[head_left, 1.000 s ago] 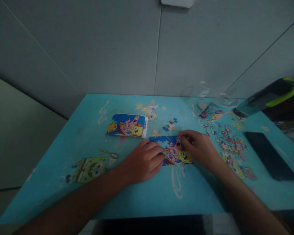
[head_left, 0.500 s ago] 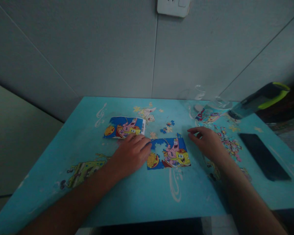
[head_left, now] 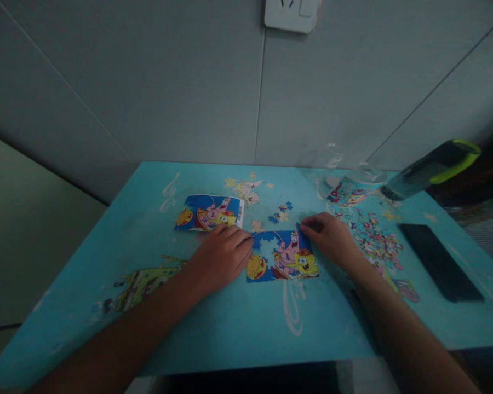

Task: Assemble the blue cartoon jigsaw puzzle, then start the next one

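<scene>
A partly joined jigsaw puzzle (head_left: 306,265) with a pink starfish and a yellow sponge character lies on the table, with a gap in its upper left part. My left hand (head_left: 224,254) rests palm down at the puzzle's left edge, fingers extended and holding nothing. Behind those fingers is a picture card (head_left: 207,210) showing the same scene. At the puzzle's top right corner, my right hand (head_left: 324,232) pinches a small blue puzzle piece (head_left: 298,225), mostly covered by the fingertips. Several loose blue pieces (head_left: 274,218) lie just behind the puzzle.
A pile of mixed puzzle pieces (head_left: 378,241) spreads beyond my right forearm. A dark phone (head_left: 439,262) lies farther right. Toward the back right are a clear plastic container (head_left: 359,186) and a tilted dark bottle (head_left: 427,169) with a lime-green rim. The wall borders the table's back edge.
My right hand has moved left to the puzzle's top right corner, and its fingers have closed on the small blue piece there. The left hand stays almost where it was.
</scene>
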`<state>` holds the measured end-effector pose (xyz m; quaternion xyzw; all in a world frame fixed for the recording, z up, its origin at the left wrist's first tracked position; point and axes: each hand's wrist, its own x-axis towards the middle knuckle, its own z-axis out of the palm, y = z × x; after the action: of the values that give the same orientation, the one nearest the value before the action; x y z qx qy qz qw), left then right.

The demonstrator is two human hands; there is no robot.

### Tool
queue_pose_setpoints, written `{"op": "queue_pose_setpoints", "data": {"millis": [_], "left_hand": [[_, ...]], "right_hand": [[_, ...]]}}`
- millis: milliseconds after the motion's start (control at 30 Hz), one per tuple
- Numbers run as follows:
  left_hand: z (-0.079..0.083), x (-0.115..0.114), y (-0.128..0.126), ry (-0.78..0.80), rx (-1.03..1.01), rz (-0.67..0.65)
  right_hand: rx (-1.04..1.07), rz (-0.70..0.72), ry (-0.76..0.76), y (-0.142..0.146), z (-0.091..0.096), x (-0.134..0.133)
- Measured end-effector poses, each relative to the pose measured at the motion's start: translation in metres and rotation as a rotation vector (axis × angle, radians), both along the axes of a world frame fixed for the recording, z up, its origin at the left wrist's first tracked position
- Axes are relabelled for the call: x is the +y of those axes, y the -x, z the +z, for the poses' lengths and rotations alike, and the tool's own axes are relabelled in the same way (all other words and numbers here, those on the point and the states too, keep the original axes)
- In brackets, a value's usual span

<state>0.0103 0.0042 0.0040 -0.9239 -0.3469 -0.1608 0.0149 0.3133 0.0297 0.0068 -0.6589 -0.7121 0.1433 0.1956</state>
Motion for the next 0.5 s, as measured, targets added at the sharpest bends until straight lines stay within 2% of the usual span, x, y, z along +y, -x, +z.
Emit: {"op": "queue_pose_setpoints", "data": {"millis": [200, 500], "left_hand": [[-0.0013, 0.0009, -0.0001, -0.007, -0.029, -0.010], [-0.0019, 0.0004, -0.0005, -0.003, -0.005, -0.008]], "right_hand": [[0.104, -0.028, 0.052, 0.0022, 0.0035, -0.0005], [0.319, 0.085, 0.060, 0.0080, 0.0085, -0.0054]]}}
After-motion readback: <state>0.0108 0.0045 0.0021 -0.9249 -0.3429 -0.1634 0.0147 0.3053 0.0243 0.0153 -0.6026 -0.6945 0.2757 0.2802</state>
